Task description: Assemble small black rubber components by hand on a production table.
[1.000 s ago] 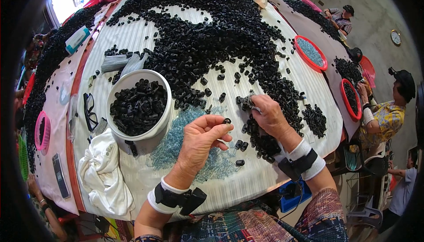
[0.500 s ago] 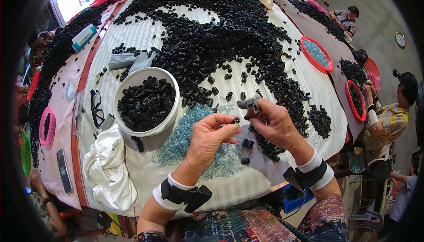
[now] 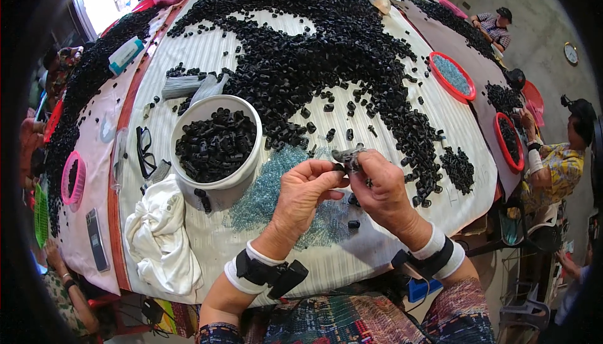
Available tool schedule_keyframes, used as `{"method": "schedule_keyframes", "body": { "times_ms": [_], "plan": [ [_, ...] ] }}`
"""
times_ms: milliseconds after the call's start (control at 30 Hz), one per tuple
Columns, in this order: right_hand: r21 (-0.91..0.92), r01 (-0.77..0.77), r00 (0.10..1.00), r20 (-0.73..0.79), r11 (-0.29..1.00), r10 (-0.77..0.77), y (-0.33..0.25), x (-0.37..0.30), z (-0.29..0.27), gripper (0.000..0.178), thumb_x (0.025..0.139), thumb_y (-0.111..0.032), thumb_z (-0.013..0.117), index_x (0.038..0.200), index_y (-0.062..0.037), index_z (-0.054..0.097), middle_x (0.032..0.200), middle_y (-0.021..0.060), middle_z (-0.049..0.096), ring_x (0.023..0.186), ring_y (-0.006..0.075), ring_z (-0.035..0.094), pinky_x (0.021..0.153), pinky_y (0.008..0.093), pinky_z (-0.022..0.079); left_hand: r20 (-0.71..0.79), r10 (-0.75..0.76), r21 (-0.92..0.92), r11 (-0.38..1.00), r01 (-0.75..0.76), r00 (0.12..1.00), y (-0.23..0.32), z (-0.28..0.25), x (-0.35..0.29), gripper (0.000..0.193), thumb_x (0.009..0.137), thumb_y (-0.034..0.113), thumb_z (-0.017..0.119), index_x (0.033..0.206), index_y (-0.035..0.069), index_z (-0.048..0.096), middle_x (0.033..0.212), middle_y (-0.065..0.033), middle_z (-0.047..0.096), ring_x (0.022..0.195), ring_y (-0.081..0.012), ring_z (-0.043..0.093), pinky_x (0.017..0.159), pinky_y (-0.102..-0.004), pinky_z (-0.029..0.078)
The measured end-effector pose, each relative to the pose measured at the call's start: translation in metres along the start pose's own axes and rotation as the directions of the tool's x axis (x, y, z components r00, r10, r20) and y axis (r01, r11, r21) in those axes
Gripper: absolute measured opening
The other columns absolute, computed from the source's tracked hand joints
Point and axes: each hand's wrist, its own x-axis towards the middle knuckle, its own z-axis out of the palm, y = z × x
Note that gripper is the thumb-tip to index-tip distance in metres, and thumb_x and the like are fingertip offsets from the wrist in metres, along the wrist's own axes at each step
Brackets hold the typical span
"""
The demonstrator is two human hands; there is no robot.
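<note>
My left hand (image 3: pixel 303 196) pinches a small black plastic part (image 3: pixel 339 167) between thumb and index finger. Against it, my right hand (image 3: pixel 384 188) is closed, its fingertips meeting the left's at that part. A crumpled grey wrap (image 3: pixel 349 153) sits at the right index fingertip. Whatever else the right fingers grip is hidden behind them. Beneath the left hand spreads a heap of small pale-blue translucent pieces (image 3: pixel 260 188). A loose black part (image 3: pixel 353 224) lies on the cloth below the hands.
A white bucket (image 3: pixel 246 173) full of black parts stands left, beside glasses (image 3: pixel 144 152) and a white cloth (image 3: pixel 157 234). Beyond sprawls a large pile of black parts (image 3: pixel 326 42). Right are a smaller black heap (image 3: pixel 457 170) and a red basket (image 3: pixel 470 96). Other people sit around the tables.
My right hand has moved left and inward, bringing its fingertips to the left hand's. The left hand has shifted slightly right and still pinches its part. The view has shifted a little.
</note>
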Motion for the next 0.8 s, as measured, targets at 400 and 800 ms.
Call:
{"method": "schedule_keyframes", "body": {
  "times_ms": [400, 800],
  "plan": [
    [0.686, -0.45, 0.86, 0.16, 0.572, 0.484, -0.001, -0.003, 0.001, 0.015, 0.084, -0.001, 0.059, 0.098, 0.0004, 0.06, 0.086, 0.002, 0.064, 0.077, 0.0051, 0.058, 0.068, 0.0193, 0.047, 0.041, 0.028, -0.058, 0.998, -0.026, 0.999, -0.001, 0.001, 0.001, 0.014, 0.082, -0.001, 0.062, 0.096, 0.002, 0.059, 0.087, -0.0111, 0.065, 0.079, -0.0199, 0.067, 0.06, -0.0261, 0.057],
    [0.263, -0.076, 0.97, -0.203, 0.962, 0.132, 0.0, 0.003, -0.008, 0.015, 0.075, 0.003, 0.066, 0.088, -0.0006, 0.06, 0.075, 0.0107, 0.061, 0.065, 0.017, 0.061, 0.057, 0.0276, 0.047, 0.084, 0.103, 0.142, 0.983, -0.114, 0.991, 0.004, 0.005, -0.004, 0.017, 0.083, 0.005, 0.064, 0.098, -0.001, 0.061, 0.088, -0.0125, 0.067, 0.076, -0.0193, 0.067, 0.059, -0.0269, 0.056]
  ]
}}
